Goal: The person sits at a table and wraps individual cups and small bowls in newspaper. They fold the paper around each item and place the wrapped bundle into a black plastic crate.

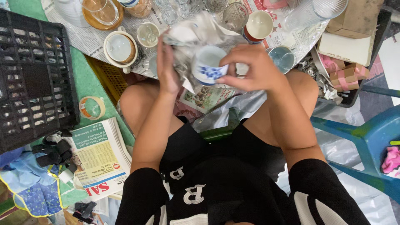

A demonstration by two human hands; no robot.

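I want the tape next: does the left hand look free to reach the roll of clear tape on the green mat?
Probably not at once: the left hand is pressing crumpled newspaper around the blue-and-white cup. The path to the tape roll looks unobstructed.

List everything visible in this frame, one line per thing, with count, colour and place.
small cup: one, white with blue flowers, held in both hands.
crumpled paper: one sheet, grey-white, around the cup.
cups and glasses: many, white and clear, on newspaper at top.
crate: one, black, far left.
tape roll: one, tan, beside the crate.
newspaper stack: one, lower left.
gift boxes: a few, brown with pink ribbon, right.
plastic chair: one, blue, right.
left hand: against the paper.
right hand: fingers on the cup.
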